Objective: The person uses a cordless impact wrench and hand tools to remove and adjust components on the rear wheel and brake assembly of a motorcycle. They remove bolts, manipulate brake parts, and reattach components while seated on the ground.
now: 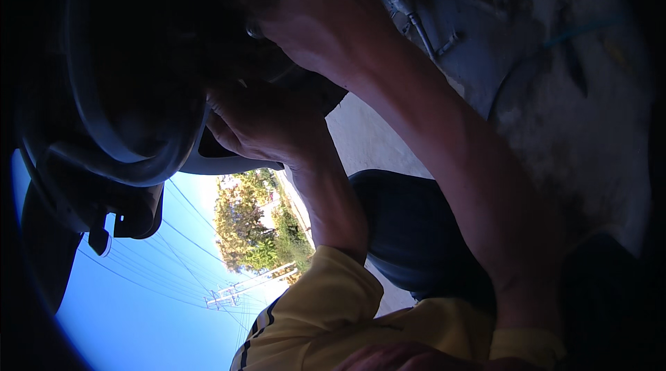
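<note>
Left hand (260, 121) and right hand (302, 31), two in all, reach into one dark, shadowed mechanical assembly (132, 72) at upper left; their fingertips are hidden, so whether either grips anything I cannot tell. One smooth, dark, bent tube (132, 174) curves along its lower side. Beyond the right forearm lies one slim, silvery metal tool (421, 27).

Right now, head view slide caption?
Left hand and right hand reach into shadow by a curved tube, trees beyond.
</note>
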`<state>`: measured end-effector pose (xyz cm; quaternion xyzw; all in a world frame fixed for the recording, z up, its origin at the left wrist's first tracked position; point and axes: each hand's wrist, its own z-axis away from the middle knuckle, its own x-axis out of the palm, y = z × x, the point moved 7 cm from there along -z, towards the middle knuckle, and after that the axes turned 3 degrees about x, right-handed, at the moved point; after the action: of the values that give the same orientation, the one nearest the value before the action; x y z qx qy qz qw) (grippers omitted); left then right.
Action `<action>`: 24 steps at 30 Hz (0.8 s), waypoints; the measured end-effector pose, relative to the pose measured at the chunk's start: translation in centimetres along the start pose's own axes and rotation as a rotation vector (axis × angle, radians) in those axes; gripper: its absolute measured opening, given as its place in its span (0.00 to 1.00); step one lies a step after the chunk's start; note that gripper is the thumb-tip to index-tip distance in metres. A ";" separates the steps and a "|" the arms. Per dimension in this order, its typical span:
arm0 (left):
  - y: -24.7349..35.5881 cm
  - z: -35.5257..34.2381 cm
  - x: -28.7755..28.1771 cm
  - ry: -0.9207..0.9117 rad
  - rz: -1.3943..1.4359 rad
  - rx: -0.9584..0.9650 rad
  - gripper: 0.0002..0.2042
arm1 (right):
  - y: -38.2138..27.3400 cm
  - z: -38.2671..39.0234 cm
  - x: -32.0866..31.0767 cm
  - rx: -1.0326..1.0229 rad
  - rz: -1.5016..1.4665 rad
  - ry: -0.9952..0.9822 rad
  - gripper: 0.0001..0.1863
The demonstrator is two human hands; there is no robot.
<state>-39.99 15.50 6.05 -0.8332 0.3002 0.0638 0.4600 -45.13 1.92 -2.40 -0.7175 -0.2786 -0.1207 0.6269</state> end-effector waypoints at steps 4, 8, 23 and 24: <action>0.2 -0.1 0.0 0.020 0.010 0.032 0.17 | 0.1 0.0 -0.7 0.035 0.041 0.054 0.16; -2.0 0.9 1.5 0.058 0.487 -0.354 0.13 | 0.4 0.5 -0.4 -0.026 0.148 0.172 0.13; -1.6 0.7 2.3 0.159 1.194 -0.750 0.16 | 4.4 -1.8 -2.2 0.587 -0.795 -0.039 0.09; -1.8 1.0 2.3 0.171 1.204 -0.758 0.16 | 4.3 -2.0 -2.8 0.548 -0.711 0.010 0.07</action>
<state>-36.95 15.93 5.90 -0.6274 0.7001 0.3410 -0.0011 -44.71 -0.96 -7.11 -0.3840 -0.5265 -0.2536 0.7148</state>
